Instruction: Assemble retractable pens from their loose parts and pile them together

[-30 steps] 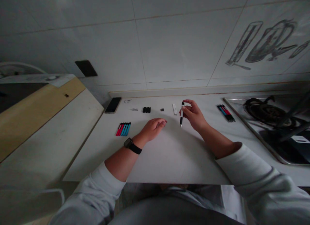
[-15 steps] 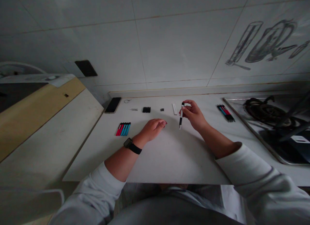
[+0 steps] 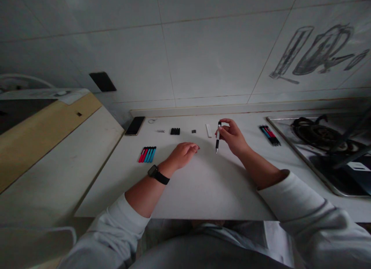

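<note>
My right hand [image 3: 232,137] holds a black and white pen [image 3: 218,137] upright above the white counter [image 3: 203,184], tip pointing down, fingers pinched around its upper half. My left hand [image 3: 183,153] rests palm down on the counter with fingers loosely curled and nothing visible in it; a black watch [image 3: 158,174] is on its wrist. A row of red and blue pen barrels [image 3: 147,154] lies left of that hand. A bundle of finished pens [image 3: 270,135] lies right of the right hand.
Along the back of the counter lie a phone [image 3: 135,126], small springs [image 3: 160,131], black grips [image 3: 175,131], a small black part [image 3: 194,131] and white sticks [image 3: 209,130]. A gas stove [image 3: 327,145] sits at right. A wooden-edged surface [image 3: 43,134] adjoins at left.
The right hand has shifted the pen only slightly, keeping it upright. The left hand has stayed where it was.
</note>
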Action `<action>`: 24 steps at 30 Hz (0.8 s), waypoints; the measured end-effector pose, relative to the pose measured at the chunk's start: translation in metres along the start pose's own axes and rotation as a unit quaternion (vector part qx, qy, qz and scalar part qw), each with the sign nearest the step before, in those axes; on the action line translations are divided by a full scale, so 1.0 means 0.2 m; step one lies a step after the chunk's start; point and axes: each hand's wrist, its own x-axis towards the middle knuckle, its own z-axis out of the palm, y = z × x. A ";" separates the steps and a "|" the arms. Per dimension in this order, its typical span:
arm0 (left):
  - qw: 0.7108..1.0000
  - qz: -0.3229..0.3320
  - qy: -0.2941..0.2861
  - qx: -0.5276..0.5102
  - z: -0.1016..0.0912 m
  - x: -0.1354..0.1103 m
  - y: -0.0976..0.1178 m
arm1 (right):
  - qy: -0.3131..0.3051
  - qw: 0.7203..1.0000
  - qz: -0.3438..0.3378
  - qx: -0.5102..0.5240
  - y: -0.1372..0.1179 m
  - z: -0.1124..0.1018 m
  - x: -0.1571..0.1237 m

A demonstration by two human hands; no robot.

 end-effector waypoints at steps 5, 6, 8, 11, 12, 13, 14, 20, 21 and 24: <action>1.000 0.005 0.003 -0.005 0.00 0.00 -0.01 | 0.009 1.000 -0.006 -0.011 0.00 -0.02 0.02; 1.000 0.006 0.002 -0.004 0.00 0.00 -0.01 | 0.017 1.000 -0.006 -0.010 0.00 -0.03 0.02; 1.000 0.007 -0.001 -0.003 0.01 0.00 -0.02 | 0.027 1.000 -0.009 -0.006 0.00 -0.04 0.03; 1.000 0.007 -0.006 0.000 0.01 0.00 -0.02 | 0.030 0.999 -0.019 -0.014 -0.02 -0.07 0.05; 1.000 0.006 -0.007 0.001 0.01 0.00 -0.02 | 0.033 0.999 -0.023 -0.018 -0.02 -0.08 0.05; 1.000 0.006 -0.007 0.002 0.01 0.00 -0.03 | 0.040 0.999 -0.026 -0.020 -0.03 -0.10 0.06; 1.000 0.006 -0.007 0.002 0.01 0.00 -0.03 | 0.049 0.998 -0.029 -0.021 -0.03 -0.11 0.07; 1.000 0.013 0.000 0.007 0.01 0.00 -0.04 | 0.122 0.989 -0.069 -0.046 -0.12 -0.30 0.14; 1.000 0.013 0.001 0.007 0.01 0.00 -0.04 | 0.142 0.985 -0.080 -0.053 -0.14 -0.35 0.16; 1.000 0.007 0.001 0.001 0.01 -0.01 -0.05 | 0.203 0.971 -0.101 -0.073 -0.20 -0.53 0.19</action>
